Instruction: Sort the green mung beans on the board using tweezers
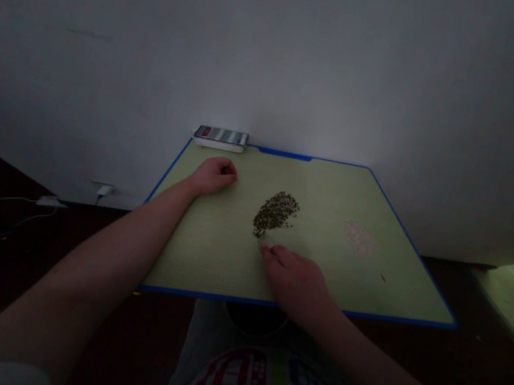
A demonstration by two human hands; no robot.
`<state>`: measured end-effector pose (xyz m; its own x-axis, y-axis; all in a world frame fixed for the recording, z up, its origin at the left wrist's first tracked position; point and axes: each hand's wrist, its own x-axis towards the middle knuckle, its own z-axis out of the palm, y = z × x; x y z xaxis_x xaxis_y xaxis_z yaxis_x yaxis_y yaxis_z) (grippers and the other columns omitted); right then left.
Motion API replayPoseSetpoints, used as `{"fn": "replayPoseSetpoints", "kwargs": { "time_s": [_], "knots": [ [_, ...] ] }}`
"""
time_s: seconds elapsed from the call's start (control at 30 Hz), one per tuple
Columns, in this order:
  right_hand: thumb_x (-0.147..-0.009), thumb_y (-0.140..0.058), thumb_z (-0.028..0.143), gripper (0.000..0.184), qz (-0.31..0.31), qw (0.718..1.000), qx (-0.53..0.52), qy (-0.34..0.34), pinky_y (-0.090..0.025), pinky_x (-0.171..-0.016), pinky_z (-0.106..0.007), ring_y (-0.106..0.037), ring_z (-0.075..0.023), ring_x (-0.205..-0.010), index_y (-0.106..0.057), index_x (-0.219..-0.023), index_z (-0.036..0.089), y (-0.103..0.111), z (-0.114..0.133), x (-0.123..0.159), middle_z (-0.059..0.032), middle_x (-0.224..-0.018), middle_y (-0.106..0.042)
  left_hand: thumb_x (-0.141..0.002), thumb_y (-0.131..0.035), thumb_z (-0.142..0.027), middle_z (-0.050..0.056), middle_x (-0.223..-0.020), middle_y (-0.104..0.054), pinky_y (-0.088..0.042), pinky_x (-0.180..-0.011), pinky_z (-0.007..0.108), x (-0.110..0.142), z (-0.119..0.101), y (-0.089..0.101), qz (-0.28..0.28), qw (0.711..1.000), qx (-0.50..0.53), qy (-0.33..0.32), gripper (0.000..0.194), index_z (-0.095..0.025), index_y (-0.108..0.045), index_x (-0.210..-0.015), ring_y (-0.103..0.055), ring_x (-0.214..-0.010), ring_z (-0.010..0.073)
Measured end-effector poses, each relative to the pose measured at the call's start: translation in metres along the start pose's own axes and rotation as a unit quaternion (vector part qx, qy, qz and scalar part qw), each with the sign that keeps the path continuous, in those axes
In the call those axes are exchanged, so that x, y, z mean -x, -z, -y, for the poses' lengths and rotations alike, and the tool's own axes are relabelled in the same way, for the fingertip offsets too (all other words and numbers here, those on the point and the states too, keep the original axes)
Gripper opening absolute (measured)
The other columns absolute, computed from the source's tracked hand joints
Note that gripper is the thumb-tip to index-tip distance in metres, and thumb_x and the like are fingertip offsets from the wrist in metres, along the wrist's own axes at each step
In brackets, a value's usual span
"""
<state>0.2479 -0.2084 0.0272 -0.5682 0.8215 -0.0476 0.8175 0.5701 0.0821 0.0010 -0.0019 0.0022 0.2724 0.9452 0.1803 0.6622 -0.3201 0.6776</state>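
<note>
A loose heap of small dark seeds or grains [277,212] lies near the middle of the pale green tabletop [323,188]. At its near end my right hand [296,278] is closed, its fingertips pinching a small pale, see-through thing [263,241] whose kind I cannot make out. This thing sits right beside the lowest dark grains. To the left of the heap, my left hand [215,175] rests on the tabletop, apart from the grains. Its fingers are loosely curled closed, and nothing shows in them.
A second, pale grain heap [360,238] spreads at the right, with a thin dark sliver [383,277] nearer me. A phone [221,134] lies on a white box [220,145] at the back left corner. Behind the blue-edged table rises a wall [319,69]; a dark round container [256,319] sits below its front edge.
</note>
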Motion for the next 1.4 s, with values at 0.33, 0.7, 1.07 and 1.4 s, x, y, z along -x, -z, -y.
{"fn": "replayPoseSetpoints", "kwargs": {
  "time_s": [0.33, 0.7, 1.07, 1.4],
  "knots": [
    [-0.092, -0.037, 0.011, 0.046, 0.02, 0.995, -0.006, -0.093, -0.052, -0.064, -0.03, -0.066, -0.0215, -0.081, -0.047, -0.137, 0.013, 0.0, 0.002, -0.004, -0.0166, -0.111, -0.063, -0.067, -0.059, -0.03, 0.0, -0.066, -0.058, -0.039, -0.059, 0.026, 0.0, -0.002, 0.0, 0.001, 1.0, -0.007, 0.011, 0.018, -0.015, -0.064, -0.076, -0.049, -0.061, 0.0123],
    [-0.095, -0.038, 0.02, 0.045, 0.012, 0.988, -0.016, -0.151, -0.05, -0.064, -0.031, -0.067, -0.0213, -0.081, -0.05, -0.138, 0.019, -0.006, -0.023, 0.005, -0.0137, -0.117, -0.064, -0.066, -0.058, -0.031, 0.001, -0.066, -0.058, -0.039, -0.059, 0.026, 0.002, -0.006, 0.002, 0.006, 1.0, -0.001, 0.008, 0.018, -0.016, -0.063, -0.075, -0.05, -0.062, 0.0125],
    [-0.094, -0.038, 0.024, 0.044, -0.035, 0.984, -0.016, -0.172, -0.049, -0.063, -0.032, -0.066, -0.0215, -0.079, -0.055, -0.135, 0.019, -0.014, -0.06, 0.012, -0.0104, -0.113, -0.066, -0.066, -0.059, -0.032, 0.0, -0.065, -0.057, -0.039, -0.059, 0.026, 0.002, -0.005, 0.001, 0.0, 1.0, -0.001, 0.012, 0.018, -0.016, -0.063, -0.074, -0.049, -0.061, 0.0124],
    [-0.096, -0.036, 0.026, 0.042, -0.06, 0.974, 0.022, -0.218, -0.049, -0.065, -0.034, -0.066, -0.0239, -0.083, -0.059, -0.129, 0.015, -0.015, -0.099, 0.024, -0.0109, -0.109, -0.068, -0.067, -0.059, -0.034, 0.001, -0.065, -0.058, -0.038, -0.059, 0.026, 0.001, -0.004, 0.001, -0.002, 1.0, -0.014, 0.004, 0.021, -0.016, -0.064, -0.074, -0.049, -0.062, 0.0129]
  ]
}}
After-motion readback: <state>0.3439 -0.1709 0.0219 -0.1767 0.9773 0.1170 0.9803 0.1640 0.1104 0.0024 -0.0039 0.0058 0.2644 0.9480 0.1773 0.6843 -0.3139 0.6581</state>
